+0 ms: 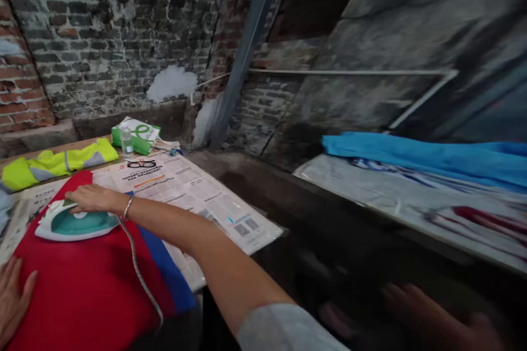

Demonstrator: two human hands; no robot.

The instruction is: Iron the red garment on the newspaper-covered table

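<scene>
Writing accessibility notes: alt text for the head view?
A person's right hand rests on a white and teal steam iron on a red cloth, while the left hand lies flat on the cloth. The cloth lies on newspaper, with a yellow hi-vis garment beyond it and a rough brick wall behind.

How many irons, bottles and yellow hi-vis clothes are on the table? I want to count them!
Steam iron: 1
Plastic bottle: 1
Yellow hi-vis garment: 1
Total: 3
</scene>
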